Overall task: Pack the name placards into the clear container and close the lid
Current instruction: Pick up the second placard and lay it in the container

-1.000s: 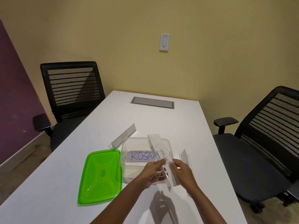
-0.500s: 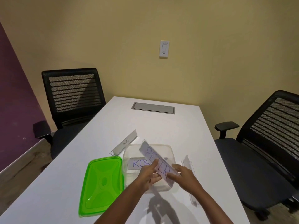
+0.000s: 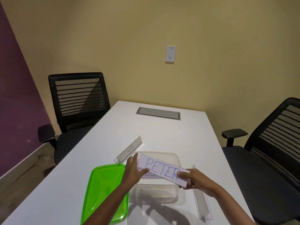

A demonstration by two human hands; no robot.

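Left hand [image 3: 134, 170] and right hand [image 3: 197, 181] each pinch an end of the white "PETER" name placard [image 3: 162, 170], held tilted over the clear rectangular plastic container [image 3: 177, 161] w/ another placard inside. Green plastic lid [image 3: 103, 192] lies left, touching it. Clear placards rest far-left [image 3: 129, 150] & right [image 3: 203, 207]; far white table [image 3: 162, 132] is open.

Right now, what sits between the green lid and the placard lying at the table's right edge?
In the head view, the clear container sits between the green lid and that placard; both hands hold the PETER placard over it.

Glossy green plastic lid [image 3: 105, 190] — smooth.
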